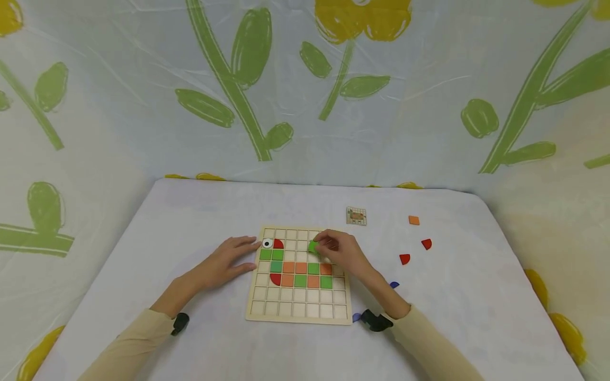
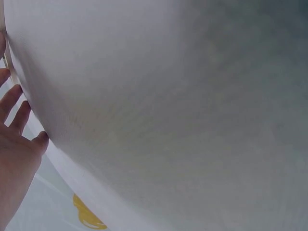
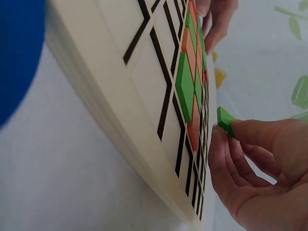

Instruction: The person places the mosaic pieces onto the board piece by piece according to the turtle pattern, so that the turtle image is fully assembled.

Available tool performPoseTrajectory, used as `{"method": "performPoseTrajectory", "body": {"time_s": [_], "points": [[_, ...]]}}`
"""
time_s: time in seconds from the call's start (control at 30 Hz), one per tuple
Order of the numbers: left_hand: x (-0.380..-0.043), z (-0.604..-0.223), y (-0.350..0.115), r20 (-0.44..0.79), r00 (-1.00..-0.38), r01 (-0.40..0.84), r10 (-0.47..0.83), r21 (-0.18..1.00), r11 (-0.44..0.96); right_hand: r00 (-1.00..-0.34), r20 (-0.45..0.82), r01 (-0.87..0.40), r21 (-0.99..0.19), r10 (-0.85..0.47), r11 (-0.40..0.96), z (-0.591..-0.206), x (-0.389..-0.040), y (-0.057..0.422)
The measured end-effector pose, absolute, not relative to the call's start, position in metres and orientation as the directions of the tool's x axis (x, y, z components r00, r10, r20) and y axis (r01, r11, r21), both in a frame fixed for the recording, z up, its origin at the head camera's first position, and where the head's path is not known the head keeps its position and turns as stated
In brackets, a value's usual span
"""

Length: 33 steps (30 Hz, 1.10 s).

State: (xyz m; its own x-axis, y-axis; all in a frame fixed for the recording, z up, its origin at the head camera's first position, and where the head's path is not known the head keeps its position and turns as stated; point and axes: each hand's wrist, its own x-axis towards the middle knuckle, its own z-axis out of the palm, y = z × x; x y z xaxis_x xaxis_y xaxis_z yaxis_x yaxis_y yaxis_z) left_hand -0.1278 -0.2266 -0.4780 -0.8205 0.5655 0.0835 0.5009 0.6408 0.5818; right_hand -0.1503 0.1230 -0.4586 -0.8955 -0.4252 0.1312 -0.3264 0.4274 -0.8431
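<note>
A wooden grid board [image 1: 271, 307] lies on the white table and bears several flat tiles: an eye tile [image 1: 267, 243], red quarter-circles [image 1: 276, 279], and green and orange squares [image 1: 288, 267] side by side in rows. My right hand [image 1: 347, 253] pinches a green tile [image 3: 224, 119] between thumb and fingertips over the board's upper right. In the right wrist view that tile is tilted, apart from the laid squares. My left hand [image 1: 225, 265] rests at the board's left edge, fingers loosely spread and holding nothing; the left wrist view has it [image 2: 18, 149] at the far left.
Right of the board lie an orange square [image 1: 413, 220], two red quarter-circles [image 1: 404, 259] and a blue piece [image 1: 394, 284]. Another blue piece [image 1: 356, 317] sits by the board's lower right corner. A small picture card [image 1: 356, 216] lies behind the board.
</note>
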Motion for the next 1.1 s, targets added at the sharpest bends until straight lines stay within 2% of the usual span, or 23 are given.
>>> {"method": "performPoseTrajectory", "body": {"time_s": [0.43, 0.7, 1.1], "points": [[-0.128, -0.478, -0.226, 0.054, -0.830, 0.474, 0.556, 0.595, 0.649, -0.857, 0.087, -0.350, -0.823, -0.509, 0.449, -0.463, -0.146, 0.103], [-0.127, -0.479, -0.226, 0.074, -0.828, 0.488, 0.556, 0.585, 0.648, -0.851, 0.050, -0.348, -0.800, -0.523, 0.489, -0.464, -0.146, 0.100], [-0.126, -0.479, -0.226, 0.040, -0.837, 0.463, 0.546, 0.584, 0.666, -0.855, 0.072, -0.371, -0.775, -0.513, 0.511, -0.462, -0.145, 0.095]]}}
